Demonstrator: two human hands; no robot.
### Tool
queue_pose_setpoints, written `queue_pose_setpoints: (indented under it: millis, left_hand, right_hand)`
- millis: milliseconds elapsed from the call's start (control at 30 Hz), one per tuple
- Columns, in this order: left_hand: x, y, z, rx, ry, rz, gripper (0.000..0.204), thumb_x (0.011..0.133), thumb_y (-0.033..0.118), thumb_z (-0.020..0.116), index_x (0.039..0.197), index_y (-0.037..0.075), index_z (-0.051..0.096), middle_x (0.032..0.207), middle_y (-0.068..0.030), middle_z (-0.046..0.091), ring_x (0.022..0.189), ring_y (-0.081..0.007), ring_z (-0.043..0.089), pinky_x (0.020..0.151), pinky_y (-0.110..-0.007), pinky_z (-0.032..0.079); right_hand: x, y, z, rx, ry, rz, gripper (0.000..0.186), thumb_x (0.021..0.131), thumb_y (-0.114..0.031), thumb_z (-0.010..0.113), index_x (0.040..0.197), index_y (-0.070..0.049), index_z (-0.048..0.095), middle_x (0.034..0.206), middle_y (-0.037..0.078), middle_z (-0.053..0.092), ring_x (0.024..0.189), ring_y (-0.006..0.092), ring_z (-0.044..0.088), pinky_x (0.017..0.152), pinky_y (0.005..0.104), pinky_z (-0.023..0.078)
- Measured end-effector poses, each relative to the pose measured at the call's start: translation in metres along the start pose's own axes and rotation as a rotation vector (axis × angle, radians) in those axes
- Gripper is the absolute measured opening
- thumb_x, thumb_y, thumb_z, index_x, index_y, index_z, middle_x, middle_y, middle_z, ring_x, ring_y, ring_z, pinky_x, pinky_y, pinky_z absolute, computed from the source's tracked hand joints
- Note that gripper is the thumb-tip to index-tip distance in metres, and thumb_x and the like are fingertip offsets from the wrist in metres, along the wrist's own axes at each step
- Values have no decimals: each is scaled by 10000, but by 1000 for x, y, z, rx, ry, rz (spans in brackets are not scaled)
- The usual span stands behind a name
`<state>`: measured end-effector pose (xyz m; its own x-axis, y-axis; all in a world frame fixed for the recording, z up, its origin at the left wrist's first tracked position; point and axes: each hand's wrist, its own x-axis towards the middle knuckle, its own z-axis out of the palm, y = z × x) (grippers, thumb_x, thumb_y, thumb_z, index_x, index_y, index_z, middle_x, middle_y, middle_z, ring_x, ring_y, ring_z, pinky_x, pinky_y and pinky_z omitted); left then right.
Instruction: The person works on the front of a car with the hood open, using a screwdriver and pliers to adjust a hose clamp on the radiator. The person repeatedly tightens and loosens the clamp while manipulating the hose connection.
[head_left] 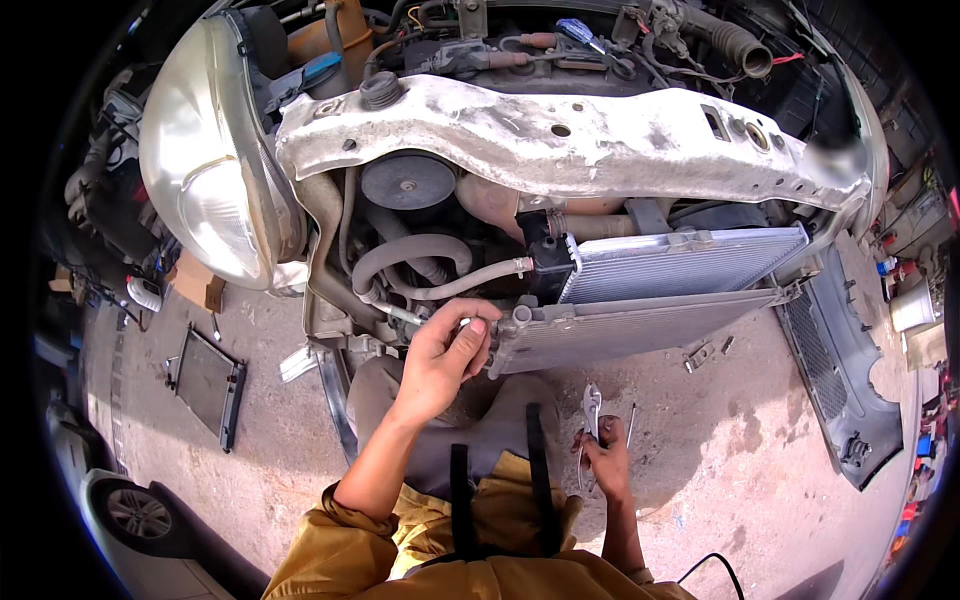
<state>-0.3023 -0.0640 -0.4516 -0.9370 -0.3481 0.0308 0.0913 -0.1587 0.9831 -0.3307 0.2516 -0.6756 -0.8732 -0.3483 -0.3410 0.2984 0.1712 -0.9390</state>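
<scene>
My left hand (445, 355) is closed in a pinch at the left end of the grey condenser (620, 330), beside its round fitting. A small pale bit shows between thumb and fingers, too hidden to name. A metal pipe end (400, 314) from a grey hose (415, 245) reaches the back of this hand. Lower down and to the right, my right hand (608, 465) is wrapped round a silver wrench-like tool (593, 400), its jawed head pointing up. A thin rod (632, 420) shows by those fingers; whether they hold it I cannot tell.
Behind the condenser stands a silver radiator (680, 265), under the pale metal crossbeam (540, 140). A headlight (205, 160) juts out at left. On the floor lie another radiator-like panel (208, 385), a cardboard box (197, 283), small metal parts (700, 357) and a grey bumper piece (835, 370).
</scene>
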Motion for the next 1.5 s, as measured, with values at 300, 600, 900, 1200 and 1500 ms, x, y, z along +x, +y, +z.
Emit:
queue_pose_setpoints:
  millis: [300, 600, 900, 1200, 1500]
  left_hand:
    - [-45, -36, 7, 59, -280, -156, 254, 1061, 235, 578, 1155, 3, 618, 857, 1, 578, 760, -84, 534, 665, -253, 448]
    - [-8, -64, 30, -512, -327, -161, 337, 1021, 382, 635, 898, 76, 570, 699, 66, 450, 566, -21, 345, 490, -204, 269]
    - [18, -48, 52, -514, -174, -239, 444, 1028, 491, 567, 901, 66, 598, 672, 61, 442, 534, -28, 345, 458, -198, 247]
    - [20, -45, 56, -523, -154, -249, 527, 1020, 534, 554, 990, 18, 661, 663, 55, 447, 528, -25, 351, 455, -197, 239]
    - [21, -46, 51, -495, -185, -247, 556, 1021, 538, 545, 1032, -1, 682, 654, 57, 464, 514, -21, 351, 451, -196, 240]
  right_hand:
    - [-86, -144, 42, 207, -491, 69, 421, 1098, -248, 470, 1396, 49, 485, 1040, 126, 657, 861, 148, 645, 634, 266, 528]
    - [-43, -269, 76, -167, -532, 52, 273, 1042, -76, 449, 1251, 57, 564, 1104, 138, 640, 968, 218, 679, 766, 349, 617]
    - [-11, -357, 81, -416, -549, 206, 292, 936, 37, 467, 1201, 121, 560, 1085, 153, 646, 999, 271, 698, 855, 403, 620]
    - [-6, -358, 86, -763, -488, 104, 225, 951, -29, 499, 1125, 67, 604, 973, 101, 670, 824, 172, 655, 701, 311, 564]
    - [-5, -356, 88, -597, -504, 209, 281, 944, 11, 488, 1205, 64, 579, 1016, 109, 655, 937, 194, 671, 750, 331, 610]
